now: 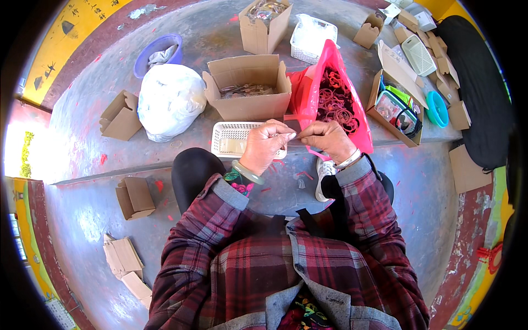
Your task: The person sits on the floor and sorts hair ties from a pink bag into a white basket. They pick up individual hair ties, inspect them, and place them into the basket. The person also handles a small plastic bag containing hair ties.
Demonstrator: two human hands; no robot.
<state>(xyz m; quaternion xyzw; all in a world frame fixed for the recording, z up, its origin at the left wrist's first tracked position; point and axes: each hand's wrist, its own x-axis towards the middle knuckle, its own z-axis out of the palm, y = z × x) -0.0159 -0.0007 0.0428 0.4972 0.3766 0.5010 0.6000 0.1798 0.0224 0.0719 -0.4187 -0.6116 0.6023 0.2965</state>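
Observation:
Both my hands meet in front of me, above the near side of a white slotted plastic basket. My left hand (264, 147) is closed in a pinch, with a pale bangle at its wrist. My right hand (331, 141) pinches close beside it, fingertips nearly touching the left ones. Whatever lies between the fingertips is too small to make out. The basket (216, 138) has a few flat, clear-looking pieces inside and sits partly behind my left hand. Just beyond my right hand, a bright pink plastic bag (363, 132) gapes around many dark red loops (334, 104).
Behind the basket stands an open cardboard box (250, 108) of small clear packets. Left of it are a stuffed white bag (170, 104) and a purple basin (144, 58). A box of mixed items (412, 137) and a turquoise basket (438, 110) stand right. A step edge (110, 175) crosses the floor.

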